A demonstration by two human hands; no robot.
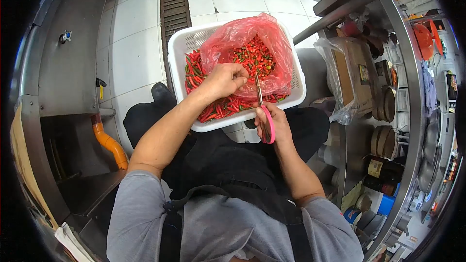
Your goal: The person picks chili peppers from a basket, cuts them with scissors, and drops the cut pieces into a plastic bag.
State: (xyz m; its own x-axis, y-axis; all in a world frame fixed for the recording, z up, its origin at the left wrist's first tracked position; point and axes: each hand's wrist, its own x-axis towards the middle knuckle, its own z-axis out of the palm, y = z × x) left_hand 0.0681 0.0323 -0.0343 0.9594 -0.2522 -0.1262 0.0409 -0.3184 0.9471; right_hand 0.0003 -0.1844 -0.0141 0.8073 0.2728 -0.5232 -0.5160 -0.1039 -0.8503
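In the upper middle of the frame, white perforated basket: here's the action, chillies and bag together in front of the knees; what it stands on, I can't make out.
Red plastic bag: mouth wide open inside the basket, and a good heap of cut chilli pieces in there, so plenty looks done.
Whole chillies: plenty left too, banked along the basket's left and lower edges; I'd call it partway.
Right hand: centre of the frame, clamped on the pink-handled scissors, blades pointing up over the bag.
Left hand: fingers curled beside the blades; whether the tips meet or pinch a chilli, I cannot tell.
In the way: bag folds drape over some whole chillies, and the left forearm crosses the basket's lower-left corner.
Cardboard box: upper right, in clear plastic, well apart from the cutting.
Orange pipe: left of the frame, no obstacle.
Floor drain grate: top of the frame, running down towards the basket.
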